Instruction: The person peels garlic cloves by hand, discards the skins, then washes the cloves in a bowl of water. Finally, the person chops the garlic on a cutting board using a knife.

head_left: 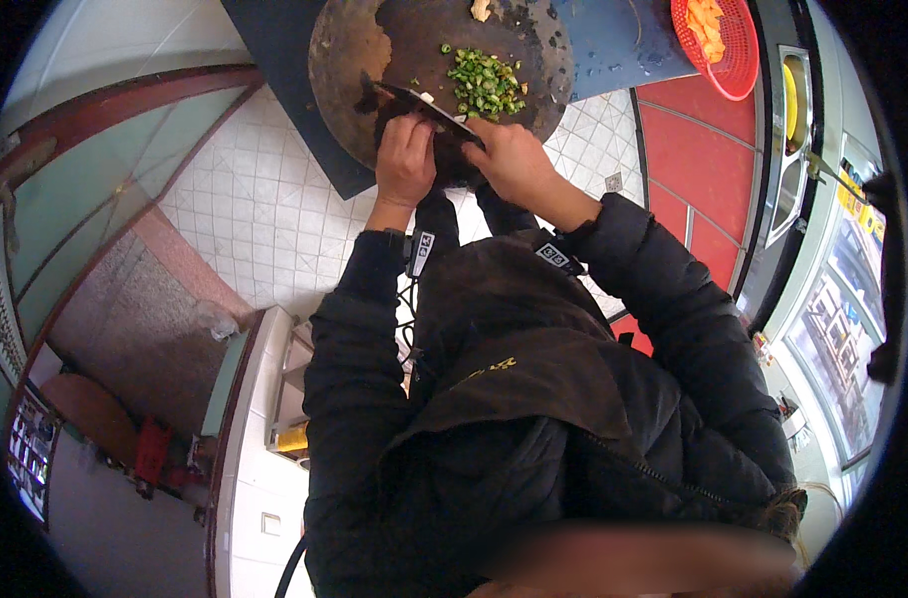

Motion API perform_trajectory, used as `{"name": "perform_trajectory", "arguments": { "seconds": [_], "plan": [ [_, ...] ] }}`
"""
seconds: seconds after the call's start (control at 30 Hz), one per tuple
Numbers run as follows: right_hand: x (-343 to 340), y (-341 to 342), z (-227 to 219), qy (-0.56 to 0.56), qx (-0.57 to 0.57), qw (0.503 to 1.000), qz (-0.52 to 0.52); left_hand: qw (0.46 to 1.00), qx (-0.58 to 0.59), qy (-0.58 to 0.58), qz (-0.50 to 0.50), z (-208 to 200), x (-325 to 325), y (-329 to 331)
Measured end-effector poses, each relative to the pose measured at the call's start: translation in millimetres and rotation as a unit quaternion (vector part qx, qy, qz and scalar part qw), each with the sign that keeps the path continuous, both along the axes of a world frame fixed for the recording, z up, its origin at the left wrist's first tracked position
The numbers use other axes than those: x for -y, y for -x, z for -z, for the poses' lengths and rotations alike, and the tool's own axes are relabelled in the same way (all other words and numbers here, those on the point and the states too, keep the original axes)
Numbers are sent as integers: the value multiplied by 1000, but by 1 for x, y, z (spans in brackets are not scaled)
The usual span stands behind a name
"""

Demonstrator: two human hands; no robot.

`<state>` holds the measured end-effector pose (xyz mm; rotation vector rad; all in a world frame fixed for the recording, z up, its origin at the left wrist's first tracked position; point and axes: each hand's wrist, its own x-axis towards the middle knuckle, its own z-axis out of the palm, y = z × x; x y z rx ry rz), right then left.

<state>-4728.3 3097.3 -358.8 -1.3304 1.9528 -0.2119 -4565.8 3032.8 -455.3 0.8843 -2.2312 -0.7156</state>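
Observation:
My right hand [518,164] grips a cleaver [444,119], its dark blade slanting over the near part of a round, worn chopping board [339,65]. Close against the near side of the blade, my left hand [406,159] has its fingers bent and pressed together; what they hold, if anything, is hidden. A small whitish piece [427,98] shows at the upper edge of the blade. Beyond the cleaver lies a heap of chopped green pepper [486,85]. At the far edge of the board sits a pale tan lump [481,10], perhaps ginger.
The board rests on a dark blue table [618,45]. On its far right stands a red plastic basket [739,78] with orange slices [706,28] inside. Further right is a counter with a metal basin [787,184] and a yellow item [791,100]. White floor tiles [245,199] show below.

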Motion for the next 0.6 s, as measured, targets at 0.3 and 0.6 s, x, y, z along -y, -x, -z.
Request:
{"name": "perform_trajectory", "arguments": {
  "seconds": [0.3,0.6],
  "plan": [
    [7,4,-31,-26,-6,999,-24,999,9,5,-35,2,-2,0],
    [10,3,-30,-42,-23,998,-45,999,24,9,-28,4,-1,-1]
  ]
}}
